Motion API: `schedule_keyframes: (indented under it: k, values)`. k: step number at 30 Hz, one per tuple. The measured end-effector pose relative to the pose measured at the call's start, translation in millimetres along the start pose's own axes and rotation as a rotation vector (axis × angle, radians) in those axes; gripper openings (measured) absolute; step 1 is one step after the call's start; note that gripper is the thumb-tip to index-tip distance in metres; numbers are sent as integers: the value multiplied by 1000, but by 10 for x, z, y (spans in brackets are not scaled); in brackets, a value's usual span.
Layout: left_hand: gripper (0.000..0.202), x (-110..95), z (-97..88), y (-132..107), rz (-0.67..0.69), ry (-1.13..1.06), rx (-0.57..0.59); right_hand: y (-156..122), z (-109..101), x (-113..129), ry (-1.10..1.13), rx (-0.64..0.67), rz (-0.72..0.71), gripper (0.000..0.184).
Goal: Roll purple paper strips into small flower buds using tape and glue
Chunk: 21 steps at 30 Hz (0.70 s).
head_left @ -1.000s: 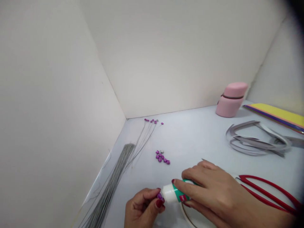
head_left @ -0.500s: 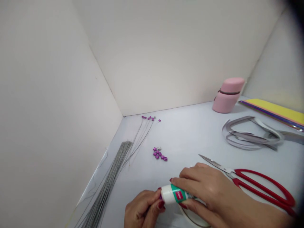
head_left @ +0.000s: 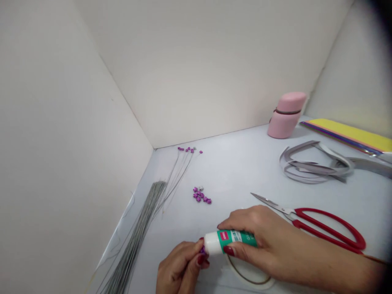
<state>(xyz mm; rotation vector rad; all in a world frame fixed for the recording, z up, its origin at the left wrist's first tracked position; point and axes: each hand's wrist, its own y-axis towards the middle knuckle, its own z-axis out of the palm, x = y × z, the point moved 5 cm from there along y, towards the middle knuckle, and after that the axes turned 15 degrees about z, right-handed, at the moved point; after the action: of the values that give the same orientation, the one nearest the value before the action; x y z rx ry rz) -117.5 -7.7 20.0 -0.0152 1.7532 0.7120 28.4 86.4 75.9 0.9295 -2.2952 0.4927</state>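
My right hand [head_left: 269, 243] grips a small green and white glue bottle [head_left: 228, 240], laid sideways with its white tip pointing left. My left hand [head_left: 180, 267] pinches a tiny purple bead-like piece [head_left: 202, 250] right against that tip. Both hands hover low over the pale table near the front edge. A roll of tape [head_left: 251, 279] lies partly under my right hand.
Red-handled scissors [head_left: 318, 226] lie right of my hand. A bundle of grey wires [head_left: 137, 237] runs along the left wall, with several purple-tipped wires [head_left: 183, 163] behind it. Loose purple pieces [head_left: 201, 195], grey paper strips [head_left: 312, 167], a pink case [head_left: 286, 115] and coloured sheets [head_left: 352, 136] sit farther back.
The view has shifted so the table things sit lower left to upper right differently; my right hand turned the glue bottle and its tip stays pressed at the purple piece in my left fingers.
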Motion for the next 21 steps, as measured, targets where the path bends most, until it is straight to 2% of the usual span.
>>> schedule_keyframes:
  k: [3, 5, 10, 16, 21]
  values:
    - [16, 85, 1, -21, -247, -141, -70, 20, -51, -19, -21, -47, 13, 18]
    - [19, 116, 5, -35, -349, -193, -121, 11, -84, -19, -19, -61, 9, 17]
    - [23, 125, 36, -41, -404, -233, -141, -49, -78, 24, 40, 1, -16, 17]
    - [18, 117, 71, -45, -341, -206, -82, -75, 56, 22, -61, 1, 2, 15]
    - [27, 238, 91, -79, -572, -363, -203, -34, 82, -3, -153, -28, 38, 12]
